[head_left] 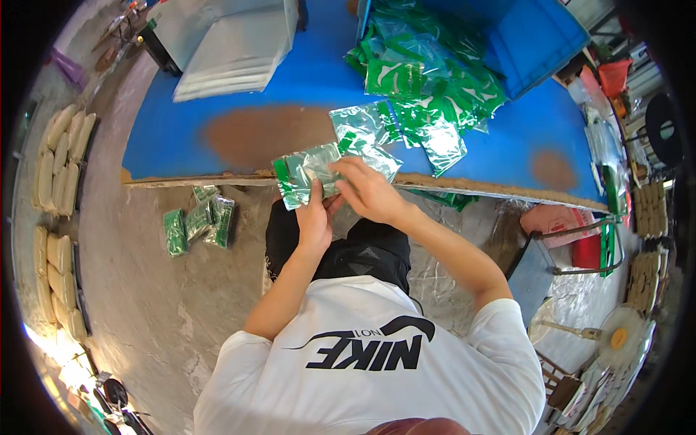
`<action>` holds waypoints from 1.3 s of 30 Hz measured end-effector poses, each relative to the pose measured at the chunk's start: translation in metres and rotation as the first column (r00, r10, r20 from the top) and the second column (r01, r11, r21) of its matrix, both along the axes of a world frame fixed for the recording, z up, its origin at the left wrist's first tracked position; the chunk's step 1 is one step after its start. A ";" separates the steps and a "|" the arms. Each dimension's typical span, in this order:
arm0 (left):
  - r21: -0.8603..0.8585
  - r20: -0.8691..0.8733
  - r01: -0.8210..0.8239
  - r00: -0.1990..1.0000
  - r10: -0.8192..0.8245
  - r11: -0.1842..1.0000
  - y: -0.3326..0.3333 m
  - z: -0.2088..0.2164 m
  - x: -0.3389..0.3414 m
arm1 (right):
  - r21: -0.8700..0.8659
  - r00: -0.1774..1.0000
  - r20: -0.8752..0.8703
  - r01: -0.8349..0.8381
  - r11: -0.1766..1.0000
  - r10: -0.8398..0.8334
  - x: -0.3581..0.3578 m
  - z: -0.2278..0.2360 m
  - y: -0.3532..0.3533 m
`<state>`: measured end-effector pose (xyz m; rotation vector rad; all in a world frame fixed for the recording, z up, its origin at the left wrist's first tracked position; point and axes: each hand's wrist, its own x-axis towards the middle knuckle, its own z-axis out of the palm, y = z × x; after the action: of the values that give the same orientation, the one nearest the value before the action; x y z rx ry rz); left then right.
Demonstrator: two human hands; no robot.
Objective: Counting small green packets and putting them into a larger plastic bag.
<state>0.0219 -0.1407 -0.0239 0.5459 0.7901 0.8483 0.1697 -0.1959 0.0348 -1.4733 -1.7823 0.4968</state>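
Just over the table's near edge I hold a clear plastic packet (303,164) with a green band at its left end. My left hand (315,223) grips it from below, thumb on top and fingers mostly hidden underneath. My right hand (373,191) is closed at the packet's right side, its bent fingertips on the film. Right behind my hands, more clear and green packets (358,123) lie on the table. Farther back, a large heap of green-and-clear packets (435,87) spills from a blue plastic bin (540,47) tipped on its side.
The blue table (174,138) has worn brown patches. At its far left stands a grey bin (217,18) with a stack of clear film sheets (235,58). Green bundles (197,221) lie on the floor. To the right are a trolley (533,272) and a fan (618,337).
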 end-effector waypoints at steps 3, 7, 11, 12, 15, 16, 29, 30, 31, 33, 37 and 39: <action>0.099 -0.131 -0.036 0.990 0.049 0.994 0.010 0.002 -0.014 | 0.161 0.923 0.309 0.188 0.969 -0.230 0.017 0.004 -0.016; 0.293 -0.185 -0.032 0.979 0.089 0.956 0.039 -0.024 -0.055 | -0.022 0.894 0.443 0.085 0.996 -0.067 0.040 -0.004 -0.040; 0.287 -0.127 -0.038 0.989 0.077 0.957 0.045 -0.013 -0.061 | 0.016 0.902 0.098 0.422 0.907 -0.421 0.055 0.006 -0.034; 0.290 -0.135 -0.048 0.987 0.090 0.956 0.043 -0.009 -0.061 | -0.069 0.826 0.042 0.564 0.823 -0.562 0.042 0.026 -0.026; -0.016 0.060 0.011 0.998 -0.010 1.000 0.033 0.018 -0.054 | 0.307 0.907 0.034 0.390 0.868 -0.420 0.014 0.017 0.003; -0.014 0.058 0.021 0.998 -0.020 1.000 0.029 0.021 -0.056 | 0.297 0.933 0.130 0.287 0.911 -0.336 -0.001 0.007 0.010; 0.037 -0.046 0.129 0.991 -0.128 0.991 0.037 0.008 -0.064 | 0.267 0.872 0.310 0.302 0.915 -0.378 -0.003 -0.012 0.027; 0.010 -0.069 0.222 0.973 -0.221 0.975 0.036 0.007 -0.061 | 0.005 0.995 0.094 0.045 0.999 -0.045 -0.003 -0.012 0.019; -0.016 -0.090 0.298 0.950 -0.298 0.955 0.034 0.006 -0.061 | -0.091 1.000 -0.025 -0.009 0.996 0.007 -0.001 -0.005 0.010; -0.005 -0.110 0.286 0.952 -0.285 0.958 0.028 0.004 -0.058 | 0.067 0.956 0.025 0.289 0.955 -0.291 0.020 0.005 -0.004; -0.043 -0.064 0.288 0.955 -0.290 0.957 0.025 0.003 -0.050 | 0.297 0.336 0.534 0.785 0.544 -0.776 0.088 -0.017 -0.048; -0.080 -0.036 0.319 0.946 -0.322 0.944 0.022 0.000 -0.045 | 0.172 0.582 0.499 0.660 0.731 -0.642 0.078 -0.005 -0.062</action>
<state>-0.0231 -0.1185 -0.0235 0.6124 0.7484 0.5047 0.2479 -0.2584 0.0297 -2.3045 -1.4190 -0.3129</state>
